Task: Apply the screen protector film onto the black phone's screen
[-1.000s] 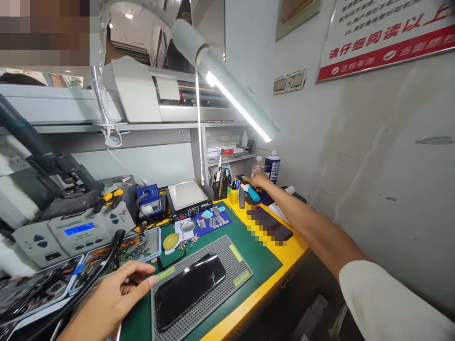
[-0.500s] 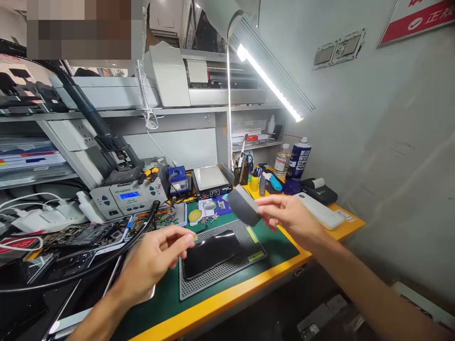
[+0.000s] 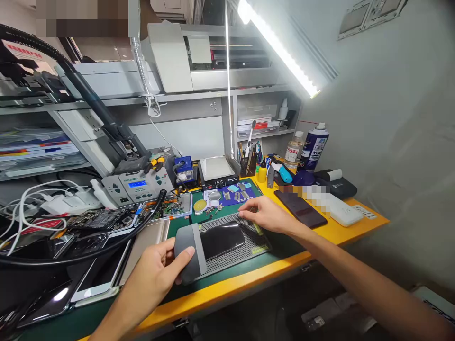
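Observation:
My left hand (image 3: 156,267) grips a dark grey block with a rounded end and a light grey strip (image 3: 187,253), thumb on top. The block lies over the left end of a black phone (image 3: 223,240), or just above it; contact cannot be made out. Beneath the phone is a grey perforated mat (image 3: 245,255) on a green work surface. My right hand (image 3: 265,215) is at the mat's far right corner, thumb and forefinger pinched close together. Whatever may be between those fingertips is hidden.
Left of the mat lie opened devices (image 3: 95,222) and a thick black hose (image 3: 117,253). Behind stand a soldering station (image 3: 137,187) and a small hot plate (image 3: 216,175). To the right are a dark phone (image 3: 300,208), a white phone (image 3: 337,208) and a spray can (image 3: 314,147).
The grey block has passed from my right hand to my left and now sits at the phone's left end. My right hand has lowered toward the mat's far corner. The view has shifted downward.

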`<state>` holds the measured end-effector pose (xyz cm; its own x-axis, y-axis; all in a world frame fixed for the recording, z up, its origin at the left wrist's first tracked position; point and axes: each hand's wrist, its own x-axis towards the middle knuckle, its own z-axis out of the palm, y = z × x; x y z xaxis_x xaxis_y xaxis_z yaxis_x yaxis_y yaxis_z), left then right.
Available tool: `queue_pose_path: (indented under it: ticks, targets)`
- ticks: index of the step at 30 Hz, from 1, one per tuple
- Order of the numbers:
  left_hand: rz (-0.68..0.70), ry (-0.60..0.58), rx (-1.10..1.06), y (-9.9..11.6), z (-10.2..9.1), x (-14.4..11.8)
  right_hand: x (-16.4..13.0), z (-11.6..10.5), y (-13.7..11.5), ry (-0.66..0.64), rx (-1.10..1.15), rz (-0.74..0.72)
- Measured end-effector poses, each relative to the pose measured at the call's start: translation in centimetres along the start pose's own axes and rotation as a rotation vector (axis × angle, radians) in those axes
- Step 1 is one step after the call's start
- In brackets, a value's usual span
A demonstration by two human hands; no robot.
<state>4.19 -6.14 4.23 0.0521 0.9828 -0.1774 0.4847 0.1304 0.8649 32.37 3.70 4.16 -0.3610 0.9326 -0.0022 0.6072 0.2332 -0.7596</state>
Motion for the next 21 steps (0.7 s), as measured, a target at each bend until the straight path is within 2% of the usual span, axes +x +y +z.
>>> queue_pose_path:
  ticks: [5, 10, 16, 21]
  targets:
    - [-0.138, -0.017, 0.147, -0.3, 0.2, 1.2, 1.5, 1.1, 0.9, -0.118, -0.152, 0.029]
    - [-0.211, 0.017, 0.196, -0.1, 0.6, 2.0, 1.7, 1.1, 0.7, -0.141, -0.176, 0.024]
    - [-0.182, 0.08, 0.135, -0.6, 1.0, 2.3, 1.8, 1.2, 0.8, -0.076, -0.139, 0.004]
    - [-0.2, 0.066, -0.036, -0.2, 2.6, 2.0, 1.5, 1.3, 0.7, -0.041, -0.14, 0.007]
